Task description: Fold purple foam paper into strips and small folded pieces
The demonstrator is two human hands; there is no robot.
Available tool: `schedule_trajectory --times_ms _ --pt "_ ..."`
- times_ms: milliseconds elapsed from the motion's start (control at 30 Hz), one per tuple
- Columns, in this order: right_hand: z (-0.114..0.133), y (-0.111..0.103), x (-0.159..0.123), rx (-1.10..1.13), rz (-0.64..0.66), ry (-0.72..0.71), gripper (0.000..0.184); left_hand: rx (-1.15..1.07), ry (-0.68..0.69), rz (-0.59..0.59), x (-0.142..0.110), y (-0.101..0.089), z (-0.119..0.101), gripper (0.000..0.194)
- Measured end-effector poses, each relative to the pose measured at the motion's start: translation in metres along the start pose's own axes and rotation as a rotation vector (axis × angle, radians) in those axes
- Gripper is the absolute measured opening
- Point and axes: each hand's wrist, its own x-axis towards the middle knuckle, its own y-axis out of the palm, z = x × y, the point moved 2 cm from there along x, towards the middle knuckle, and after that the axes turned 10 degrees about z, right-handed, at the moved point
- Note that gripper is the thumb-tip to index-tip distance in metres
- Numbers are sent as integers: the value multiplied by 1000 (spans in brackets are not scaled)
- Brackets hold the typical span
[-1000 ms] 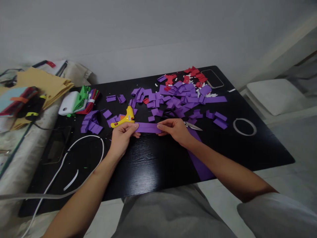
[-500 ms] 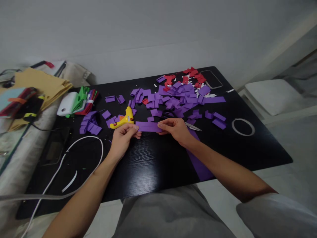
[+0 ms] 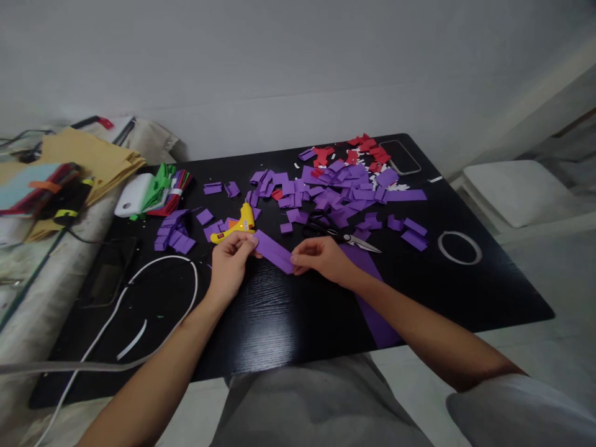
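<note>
A creased purple paper strip (image 3: 274, 251) is stretched between my two hands above the black table. My left hand (image 3: 231, 256) pinches its upper left end between thumb and fingers. At the lower right end, my right hand (image 3: 321, 257) is closed on the strip with its fingertips. Just behind my left hand lies a yellow glue gun (image 3: 241, 222). Black-handled scissors (image 3: 356, 241) lie beyond my right hand, blades pointing right. A long purple paper sheet (image 3: 375, 304) lies partly under my right forearm.
Purple paper pieces (image 3: 344, 186) are heaped at the back, with red pieces (image 3: 372, 149) and white scraps behind. A white cable (image 3: 194, 285) loops at left. Bundled paper strips (image 3: 161, 189) and a tape ring (image 3: 460, 248) lie on the black table (image 3: 447, 298).
My right hand has moved down and slightly left, so the purple strip now slants down to the right instead of lying level. The scissors' handles have come into view.
</note>
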Motion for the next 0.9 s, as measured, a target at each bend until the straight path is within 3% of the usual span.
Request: schedule_trajectory --times_ms 100,233,300,433,567,667,900 --pt "-9 13 -5 -47 169 62 41 -27 -18 1 -4 4 5 17" --pt "-13 22 -12 -203 298 48 40 -102 -94 109 -12 15 6 24" --pt "-9 22 -13 -270 270 3 38 -75 -111 152 -15 18 2 26" --pt "0 14 -10 -220 65 -112 39 88 -77 251 -18 21 -6 24" --pt "2 11 -7 -199 61 -132 37 174 -78 343 -21 24 -6 22" --pt "3 12 -8 -226 74 -141 33 160 -77 341 -21 25 -7 23" --pt "4 11 -8 -202 -31 -204 27 23 -141 290 -18 25 -11 30"
